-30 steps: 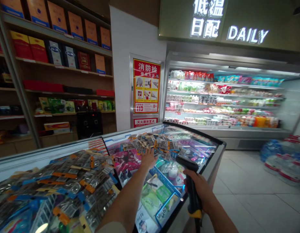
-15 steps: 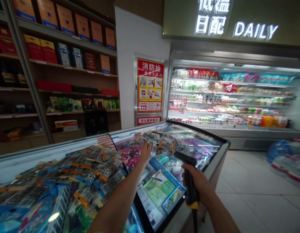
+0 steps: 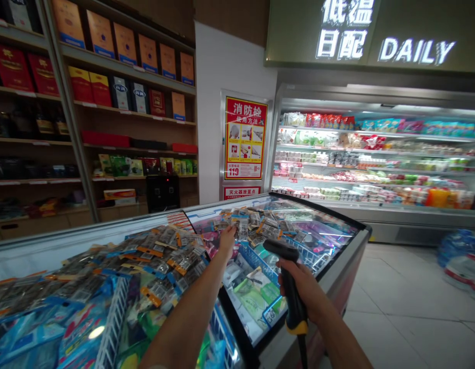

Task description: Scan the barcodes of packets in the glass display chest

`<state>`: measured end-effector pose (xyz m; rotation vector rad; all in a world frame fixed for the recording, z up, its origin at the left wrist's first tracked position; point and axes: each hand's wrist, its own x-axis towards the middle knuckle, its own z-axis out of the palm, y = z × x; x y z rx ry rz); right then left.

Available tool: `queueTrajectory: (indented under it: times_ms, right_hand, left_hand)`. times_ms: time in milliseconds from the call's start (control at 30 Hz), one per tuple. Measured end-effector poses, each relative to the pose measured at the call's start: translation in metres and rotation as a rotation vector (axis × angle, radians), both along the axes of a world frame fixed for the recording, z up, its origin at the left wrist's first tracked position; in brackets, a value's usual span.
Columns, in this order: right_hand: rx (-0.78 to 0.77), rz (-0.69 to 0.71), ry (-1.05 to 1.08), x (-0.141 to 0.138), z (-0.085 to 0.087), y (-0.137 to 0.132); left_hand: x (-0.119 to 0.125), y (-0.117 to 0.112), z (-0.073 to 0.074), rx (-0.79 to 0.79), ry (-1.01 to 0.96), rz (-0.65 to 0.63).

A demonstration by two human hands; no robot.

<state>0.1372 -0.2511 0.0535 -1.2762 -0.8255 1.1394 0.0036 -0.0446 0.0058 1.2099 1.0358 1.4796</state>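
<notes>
My left hand (image 3: 227, 241) reaches over the far freezer lid, its fingers closed at the edge of a small flat packet (image 3: 242, 228) with a blue strip. That packet stands out at the near side of a pile of similar packets (image 3: 266, 223) with orange and blue strips on the glass. My right hand (image 3: 299, 287) is wrapped round the grip of a black and yellow barcode scanner (image 3: 289, 282), its head angled toward the left hand's side. A cable hangs from the scanner's base. A larger heap of packets (image 3: 156, 251) spreads across the nearer lid on the left.
Bagged goods and blue baskets (image 3: 256, 264) show beneath the freezer glass. The freezer's dark rim (image 3: 322, 210) edges the right side. Shelves of boxes (image 3: 137, 102) stand at left, a lit refrigerated display (image 3: 376, 169) behind, and wrapped water bottles (image 3: 456, 251) on the floor at right.
The view has turned slightly left, shifting the surroundings rightward. My right hand has brought the scanner left, closer to my left hand, which stays at the packet with its blue strip now more visible.
</notes>
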Motion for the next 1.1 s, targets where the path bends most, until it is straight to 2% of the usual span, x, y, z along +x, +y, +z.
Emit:
queueTrajectory:
  times_ms: [167, 367, 633, 733, 933, 1100]
  right_hand:
    - [-0.008, 0.011, 0.006, -0.004, -0.001, -0.003]
    - [-0.022, 0.029, -0.012, -0.007, 0.002, -0.006]
    - [-0.026, 0.083, 0.057, -0.012, -0.001, -0.006]
    - [-0.008, 0.098, 0.077, -0.011, 0.000, -0.005]
    - [0.015, 0.097, -0.016, -0.006, -0.001, -0.001]
    - [-0.028, 0.085, -0.077, -0.008, -0.004, 0.005]
  left_hand:
    - [0.003, 0.006, -0.003, -0.060, -0.108, -0.038]
    - [0.003, 0.014, -0.003, -0.047, -0.065, 0.023]
    - [0.002, 0.011, 0.004, -0.072, 0.063, 0.065]
    - [0.002, 0.011, 0.005, -0.089, 0.031, 0.063]
    - [0.003, 0.013, 0.005, -0.072, -0.047, 0.050]
    - [0.004, 0.014, 0.001, -0.066, -0.167, -0.023]
